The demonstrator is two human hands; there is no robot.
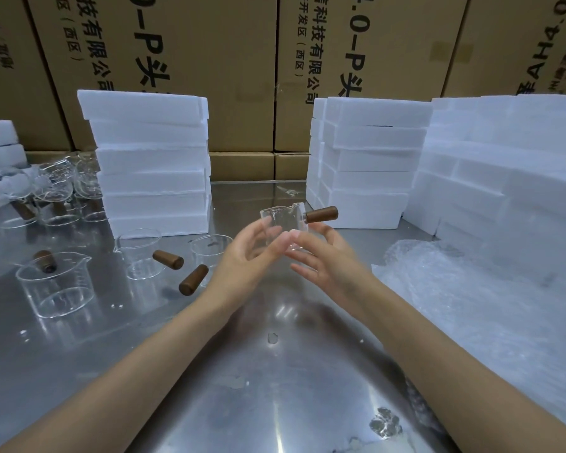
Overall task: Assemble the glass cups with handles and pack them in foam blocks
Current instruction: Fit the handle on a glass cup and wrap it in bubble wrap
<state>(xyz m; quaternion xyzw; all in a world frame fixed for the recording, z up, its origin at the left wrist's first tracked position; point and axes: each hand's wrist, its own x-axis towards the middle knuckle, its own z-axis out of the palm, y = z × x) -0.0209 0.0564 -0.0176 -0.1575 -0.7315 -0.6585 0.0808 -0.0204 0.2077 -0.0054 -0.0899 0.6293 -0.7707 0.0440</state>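
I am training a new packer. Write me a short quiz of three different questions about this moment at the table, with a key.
1. True or false: the glass cup held up between the left hand and the right hand already has a wooden handle on it.
2. Multiple choice: the bubble wrap lies
A. on the person's right
B. on the person's left
C. on top of the left foam stack
3. Fill in: the handle on the held cup points to the person's ____.

Key: 1 true; 2 A; 3 right
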